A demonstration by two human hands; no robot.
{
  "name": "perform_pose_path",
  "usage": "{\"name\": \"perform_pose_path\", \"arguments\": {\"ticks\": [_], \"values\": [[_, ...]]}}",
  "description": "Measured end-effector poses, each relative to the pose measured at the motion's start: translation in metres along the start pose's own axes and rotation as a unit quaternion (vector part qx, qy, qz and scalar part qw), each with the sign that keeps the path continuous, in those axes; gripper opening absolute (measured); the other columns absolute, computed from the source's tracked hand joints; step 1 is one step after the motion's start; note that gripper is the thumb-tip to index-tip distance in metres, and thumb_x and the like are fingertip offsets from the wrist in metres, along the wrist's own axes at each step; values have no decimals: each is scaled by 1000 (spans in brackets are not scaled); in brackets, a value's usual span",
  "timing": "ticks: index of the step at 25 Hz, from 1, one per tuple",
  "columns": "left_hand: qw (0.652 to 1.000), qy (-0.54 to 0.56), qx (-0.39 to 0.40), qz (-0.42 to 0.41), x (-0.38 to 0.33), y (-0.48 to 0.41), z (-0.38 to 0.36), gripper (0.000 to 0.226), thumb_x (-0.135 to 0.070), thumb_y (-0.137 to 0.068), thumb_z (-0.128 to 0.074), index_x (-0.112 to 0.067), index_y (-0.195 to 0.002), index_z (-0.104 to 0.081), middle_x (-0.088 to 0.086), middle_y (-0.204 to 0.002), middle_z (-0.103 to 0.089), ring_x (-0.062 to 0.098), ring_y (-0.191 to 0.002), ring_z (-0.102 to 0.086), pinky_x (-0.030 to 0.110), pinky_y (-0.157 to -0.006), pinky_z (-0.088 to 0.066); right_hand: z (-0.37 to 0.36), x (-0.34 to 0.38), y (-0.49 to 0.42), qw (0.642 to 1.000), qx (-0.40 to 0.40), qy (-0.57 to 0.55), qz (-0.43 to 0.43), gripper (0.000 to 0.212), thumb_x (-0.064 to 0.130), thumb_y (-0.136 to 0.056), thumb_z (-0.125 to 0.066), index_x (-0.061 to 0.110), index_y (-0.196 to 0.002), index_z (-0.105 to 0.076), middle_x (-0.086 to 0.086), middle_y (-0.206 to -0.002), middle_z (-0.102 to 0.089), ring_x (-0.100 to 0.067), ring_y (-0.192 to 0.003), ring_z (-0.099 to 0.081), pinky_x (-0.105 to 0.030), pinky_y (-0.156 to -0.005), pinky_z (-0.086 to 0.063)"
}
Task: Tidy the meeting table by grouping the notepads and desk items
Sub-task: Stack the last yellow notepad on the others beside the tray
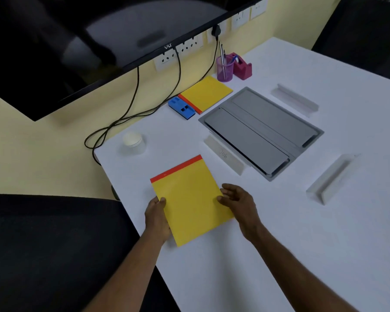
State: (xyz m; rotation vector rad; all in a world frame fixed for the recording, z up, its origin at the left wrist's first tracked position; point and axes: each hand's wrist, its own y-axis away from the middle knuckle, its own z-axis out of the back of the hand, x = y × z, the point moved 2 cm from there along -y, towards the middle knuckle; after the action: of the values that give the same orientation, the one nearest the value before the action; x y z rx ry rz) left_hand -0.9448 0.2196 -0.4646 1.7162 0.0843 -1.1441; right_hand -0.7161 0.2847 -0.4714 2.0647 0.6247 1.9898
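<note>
Your left hand fingers pinch the near yellow notepad by the tabletop's left edge; right hand fingers apart, touching it — one-sided grip, pad may droop or slip.

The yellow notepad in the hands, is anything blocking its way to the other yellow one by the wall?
Nothing visible. Bare table lies between the held notepad and the far notepad; the white cup stands off to the left.

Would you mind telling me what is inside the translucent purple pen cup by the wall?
The translucent purple pen cup holds a few slim metallic pens standing upright. Their lower ends show only faintly through the plastic, and anything at the bottom is too unclear to tell.
</note>
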Motion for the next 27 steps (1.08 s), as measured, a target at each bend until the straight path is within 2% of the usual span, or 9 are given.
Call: {"name": "perform_pose_path", "arguments": {"ticks": [3,6,8,11,13,15,19,23,27], "values": [[994,62,86,2,-13,13,-12,29,-17,-106,-47,-17,-134,-54,9,-114,-66,27,-97,-64,46,-81,-56,6,5,18,994,-33,-105,-12,42,5,-83,-77,19,-121,-65,-10,-113,-73,-27,-105,-71,-33,-83,-60],[983,89,157,-14,-17,22,-28,37,-12,-104,-51,-13,-141,-51,11,-120,-67,27,-103,-67,44,-78,-60,-11,8,37,971,-43,-234,-12,47,0,-86,-72,16,-128,-57,-9,-115,-74,-27,-109,-71,-39,-87,-59],[974,109,195,-29,-17,25,-36,39,-11,-102,-54,-13,-140,-52,12,-129,-66,28,-110,-68,41,-79,-63,-27,13,47,968,-33,-248,16,43,1,-91,-68,16,-129,-57,-3,-119,-74,-22,-110,-70,-41,-87,-59],[965,95,240,-54,-28,30,-41,37,-9,-97,-60,-16,-133,-59,7,-126,-70,25,-112,-69,39,-82,-62,-30,26,49,967,-44,-244,61,42,5,-95,-64,17,-134,-57,0,-125,-71,-19,-113,-69,-43,-87,-59],[962,69,254,-72,-36,33,-42,33,-6,-96,-62,-12,-129,-62,6,-124,-71,23,-111,-70,34,-83,-61,-19,39,41,962,-51,-259,64,43,4,-94,-64,16,-136,-56,-3,-127,-71,-23,-116,-68,-41,-86,-59],[959,92,256,-79,-42,38,-48,35,-3,-96,-62,-7,-130,-61,9,-127,-70,21,-109,-71,29,-83,-61,-15,54,33,950,-20,-308,52,47,0,-93,-63,14,-137,-55,-6,-129,-69,-25,-120,-66,-36,-88,-59],[945,203,251,-60,-37,45,-74,44,4,-95,-59,1,-138,-54,16,-136,-64,24,-109,-70,29,-82,-61,-39,71,34,934,51,-346,72,46,-9,-91,-59,8,-133,-55,-4,-119,-72,-22,-119,-65,-36,-107,-50],[935,222,266,-72,-35,51,-93,48,7,-94,-59,0,-140,-51,17,-133,-65,26,-109,-70,28,-82,-60,-57,78,24,927,23,-357,111,45,-6,-94,-59,12,-135,-56,-8,-129,-68,-22,-122,-64,-33,-103,-52],[938,172,274,-122,-44,40,-98,52,5,-91,-65,-7,-140,-53,14,-135,-64,29,-119,-66,30,-87,-60,-57,82,4,940,17,-311,138,38,3,-99,-56,11,-136,-55,-12,-131,-67,-29,-124,-63,-40,-103,-52]]}}
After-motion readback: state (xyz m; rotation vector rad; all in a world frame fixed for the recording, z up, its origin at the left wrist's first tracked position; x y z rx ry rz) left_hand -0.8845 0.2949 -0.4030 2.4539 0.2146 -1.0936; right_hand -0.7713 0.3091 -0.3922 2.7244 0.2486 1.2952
